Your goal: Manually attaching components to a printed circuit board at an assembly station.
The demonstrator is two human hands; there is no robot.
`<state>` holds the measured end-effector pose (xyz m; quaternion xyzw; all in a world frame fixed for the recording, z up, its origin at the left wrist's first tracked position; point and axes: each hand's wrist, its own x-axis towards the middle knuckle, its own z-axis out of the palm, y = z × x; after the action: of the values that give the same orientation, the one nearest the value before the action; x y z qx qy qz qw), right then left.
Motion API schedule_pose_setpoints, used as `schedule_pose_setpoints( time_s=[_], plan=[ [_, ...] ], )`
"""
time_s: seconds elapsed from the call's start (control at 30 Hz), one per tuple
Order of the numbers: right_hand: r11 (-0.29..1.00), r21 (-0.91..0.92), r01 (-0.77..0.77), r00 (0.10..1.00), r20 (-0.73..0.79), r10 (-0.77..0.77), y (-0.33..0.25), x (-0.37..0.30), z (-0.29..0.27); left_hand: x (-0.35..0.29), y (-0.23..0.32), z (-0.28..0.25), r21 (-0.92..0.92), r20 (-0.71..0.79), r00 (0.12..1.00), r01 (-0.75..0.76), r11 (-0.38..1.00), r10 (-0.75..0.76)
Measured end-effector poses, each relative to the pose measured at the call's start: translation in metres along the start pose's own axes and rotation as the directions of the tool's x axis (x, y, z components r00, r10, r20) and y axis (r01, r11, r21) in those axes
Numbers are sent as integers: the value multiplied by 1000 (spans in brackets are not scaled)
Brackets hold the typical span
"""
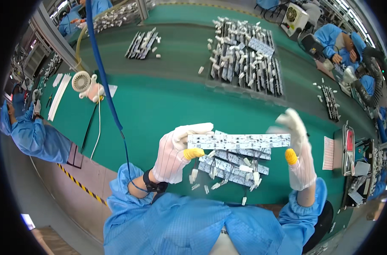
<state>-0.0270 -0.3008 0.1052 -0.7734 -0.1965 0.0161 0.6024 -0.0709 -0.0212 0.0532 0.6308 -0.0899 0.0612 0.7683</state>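
My left hand (176, 148), in a white striped glove with a yellow cot on the thumb, is closed on the left end of a long white circuit board strip (239, 141). The strip is held level above the bench, its dark small parts facing up. At its other end my right hand (299, 146), gloved alike, has its thumb and fingers spread; the fingers are smeared by motion. Whether it touches the strip I cannot tell. Below lies a loose pile of similar boards (234, 165) with dark wires and white connectors (256, 176).
A clear tray (244, 90) packed with wired boards stands ahead, with a smaller bundle (141, 44) farther left. A small fan (84, 83) sits left on the green bench (155, 106). A blue cord (104, 76) hangs before me. Co-workers in blue sit left and right.
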Motion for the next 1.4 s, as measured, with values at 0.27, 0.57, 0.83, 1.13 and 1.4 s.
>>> schedule_pose_setpoints(
  time_s=[0.27,0.57,0.83,1.13,1.4],
  plan=[
    [953,209,-221,964,-101,246,11,-33,-2,-7,-7,6,149,129,980,135,980,-154],
    [925,282,-255,954,-81,288,15,-24,-1,-6,2,-9,436,148,986,10,900,-83],
    [964,249,-97,983,-129,132,-20,5,-15,44,47,-14,591,325,895,-443,674,304],
    [952,237,-195,970,-94,223,44,24,-5,48,-18,-17,606,167,981,-181,774,99],
    [965,216,-151,978,-113,178,43,17,-11,42,-27,-23,448,142,983,-166,879,114]
  ],
)
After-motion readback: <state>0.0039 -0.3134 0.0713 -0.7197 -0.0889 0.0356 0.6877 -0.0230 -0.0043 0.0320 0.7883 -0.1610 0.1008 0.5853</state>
